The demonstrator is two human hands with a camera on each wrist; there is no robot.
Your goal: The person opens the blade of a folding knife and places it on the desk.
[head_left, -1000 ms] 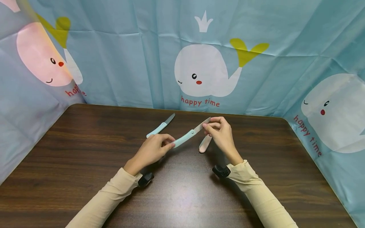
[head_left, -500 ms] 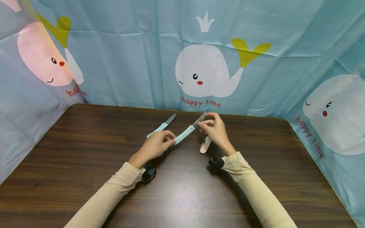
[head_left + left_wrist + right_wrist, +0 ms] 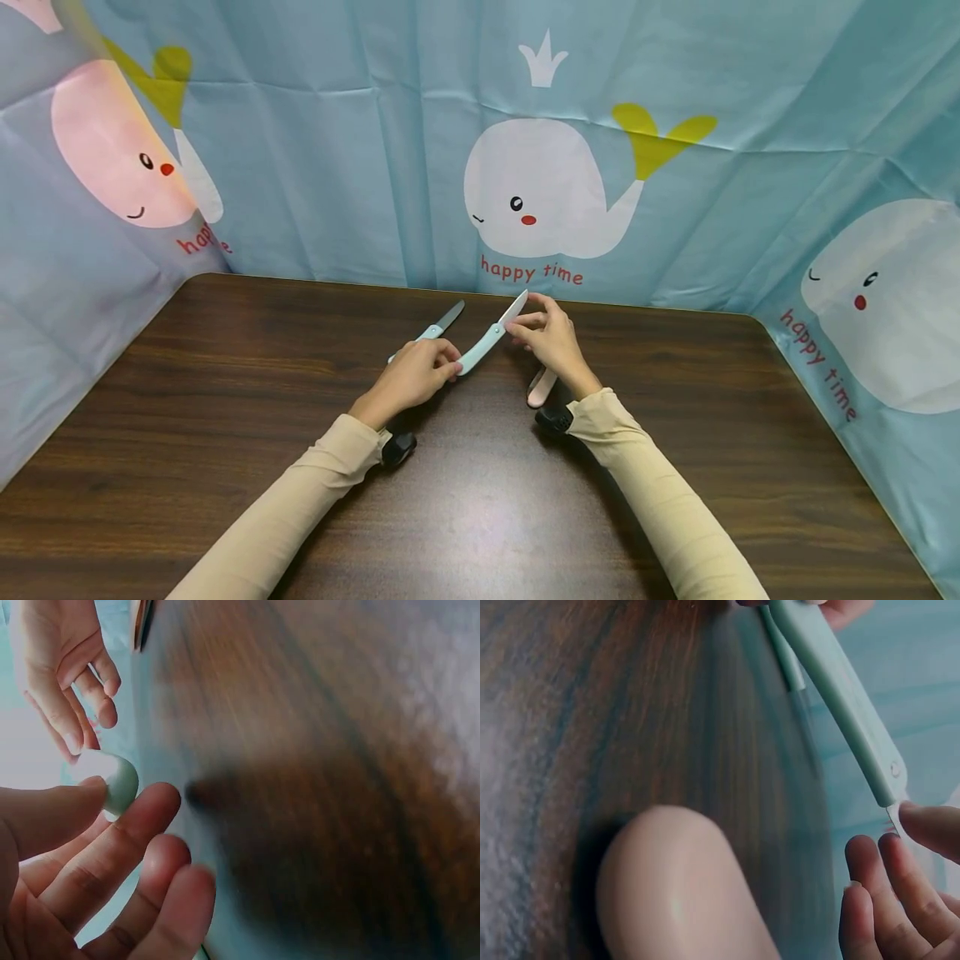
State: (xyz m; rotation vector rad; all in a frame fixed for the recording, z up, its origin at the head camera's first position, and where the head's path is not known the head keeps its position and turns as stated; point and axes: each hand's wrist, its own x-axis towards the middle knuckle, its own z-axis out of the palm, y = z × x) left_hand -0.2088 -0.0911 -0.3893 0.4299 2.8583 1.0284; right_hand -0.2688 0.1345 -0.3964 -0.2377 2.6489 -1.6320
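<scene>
A folding knife (image 3: 481, 350) with a pale mint handle and its blade out is held up between my two hands. My left hand (image 3: 411, 375) pinches the handle's butt end between thumb and fingers. Around the blade, close to the pivot, the thumb and fingertips of my right hand (image 3: 553, 340) grip; the right wrist view shows the thumb (image 3: 930, 825) on the metal. Another mint folding knife (image 3: 450, 315) lies unfolded behind my left hand, which hides part of its handle. Under my right hand lies a pink-handled folding knife (image 3: 542, 388), its far part covered.
The dark wood-grain table (image 3: 225, 400) extends on both sides of the hands. Its far edge meets a blue curtain (image 3: 337, 183) printed with whales. Black wrist cameras (image 3: 397, 450) sit just above the tabletop.
The held knife has shifted left and away from me, and its blade now points more steeply toward the curtain. The right hand has moved left with it; both hands keep their hold.
</scene>
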